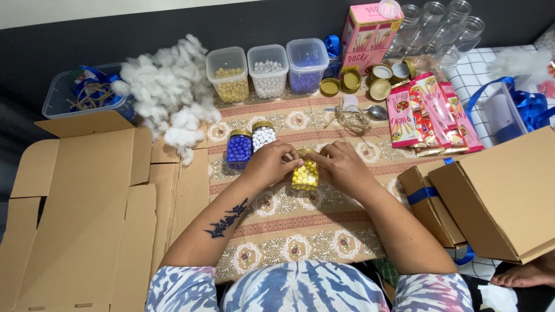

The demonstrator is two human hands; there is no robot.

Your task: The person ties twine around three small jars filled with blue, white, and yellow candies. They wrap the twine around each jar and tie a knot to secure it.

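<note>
Jar (304,175) between hands, on cloth (300,219)

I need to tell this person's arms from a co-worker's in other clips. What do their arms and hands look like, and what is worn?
Both forearms are bare. The left forearm carries a dark blue tattoo. Short sleeves are white with blue tie-dye streaks. The left hand and right hand wear no gloves; no rings or watch are visible.

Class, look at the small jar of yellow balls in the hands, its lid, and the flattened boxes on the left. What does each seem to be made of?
Jar of yellow balls: clear glass or plastic, since the contents show through; the look leaves it open. Lid: gold, shiny, probably metal. Flattened boxes: brown matte cardboard, with creased flaps.
</note>
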